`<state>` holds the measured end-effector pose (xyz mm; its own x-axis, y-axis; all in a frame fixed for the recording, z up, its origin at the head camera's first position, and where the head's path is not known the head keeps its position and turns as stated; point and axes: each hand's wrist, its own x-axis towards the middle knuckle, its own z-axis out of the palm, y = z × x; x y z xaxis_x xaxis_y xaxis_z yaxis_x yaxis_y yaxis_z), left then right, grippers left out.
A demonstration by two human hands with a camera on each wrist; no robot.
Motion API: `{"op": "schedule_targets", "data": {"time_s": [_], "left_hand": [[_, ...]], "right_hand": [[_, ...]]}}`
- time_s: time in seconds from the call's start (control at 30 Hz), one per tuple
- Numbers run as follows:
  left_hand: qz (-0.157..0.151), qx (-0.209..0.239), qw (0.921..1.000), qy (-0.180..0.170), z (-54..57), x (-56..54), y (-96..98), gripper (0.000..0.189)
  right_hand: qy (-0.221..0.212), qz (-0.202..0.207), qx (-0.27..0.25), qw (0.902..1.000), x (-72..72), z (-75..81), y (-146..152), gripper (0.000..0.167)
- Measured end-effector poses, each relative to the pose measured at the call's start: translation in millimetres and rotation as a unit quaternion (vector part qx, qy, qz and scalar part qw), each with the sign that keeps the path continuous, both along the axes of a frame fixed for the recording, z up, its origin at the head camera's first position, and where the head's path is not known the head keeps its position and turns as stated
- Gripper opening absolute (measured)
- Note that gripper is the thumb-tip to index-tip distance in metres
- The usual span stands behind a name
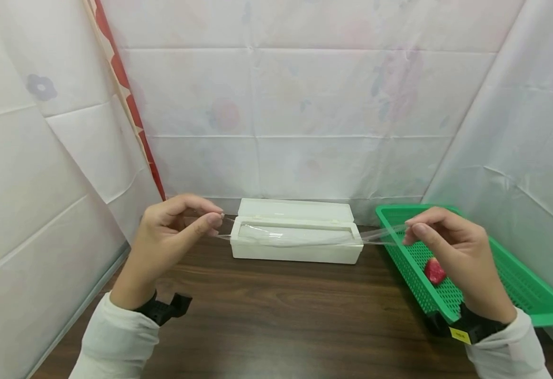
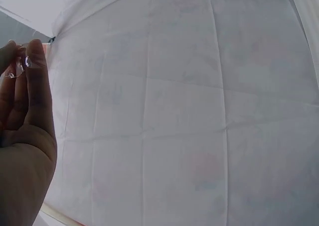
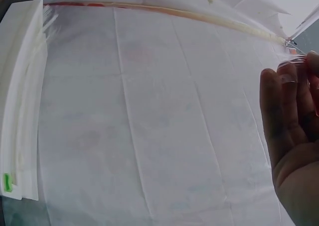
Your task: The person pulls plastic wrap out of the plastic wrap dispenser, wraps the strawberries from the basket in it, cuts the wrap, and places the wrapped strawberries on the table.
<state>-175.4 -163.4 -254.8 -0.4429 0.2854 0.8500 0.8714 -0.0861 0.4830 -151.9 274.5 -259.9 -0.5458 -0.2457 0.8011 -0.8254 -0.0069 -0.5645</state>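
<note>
We find the two hands well apart, raised at about the same height, each pinching one side of a clear film [image 1: 300,243]. The left hand [image 1: 165,237] grips its edge between thumb and curled forefinger; the left wrist view shows the film glinting at those fingertips. The right hand [image 1: 456,247] pinches the opposite side in like manner, the film there gathered into narrow folds. We note the film slung between them, sagging slightly, and crossing the white box [image 1: 297,253] as seen from the head; whether it touches the box or joins anything inside, we cannot tell. The box sits lengthwise across the dark wood-grain table [image 1: 276,316], its lid [image 1: 295,209] tipped up at the back. The right wrist view shows a small green mark [image 3: 7,182] at one end of it. To the right, a green basket [image 1: 411,276] stands at an angle, partly behind the right hand and wrist, with a red object [image 1: 435,271] lying in it. We record black bands on both wrists, white sleeves, and pale floral sheeting [image 1: 305,95] behind.
</note>
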Motion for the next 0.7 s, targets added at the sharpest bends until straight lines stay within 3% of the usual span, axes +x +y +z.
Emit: {"op": "schedule_targets", "data": {"time_s": [0.27,0.47,0.7], "left_hand": [[-0.015,-0.018,0.9995,-0.021,-6.2,2.7,-3.6,0.02],[-0.006,-0.046,0.9984,-0.031,-18.5,1.8,-6.1,0.029],[0.003,-0.07,0.9968,-0.039,-23.1,0.5,-6.2,0.028]], "right_hand": [[0.019,0.071,0.036,0.9966,3.9,-4.4,1,0.016],[-0.008,0.064,0.071,0.9953,7.1,-11.4,8,0.024],[-0.034,0.037,0.103,0.9934,7.2,-18.4,8,0.032]]}}
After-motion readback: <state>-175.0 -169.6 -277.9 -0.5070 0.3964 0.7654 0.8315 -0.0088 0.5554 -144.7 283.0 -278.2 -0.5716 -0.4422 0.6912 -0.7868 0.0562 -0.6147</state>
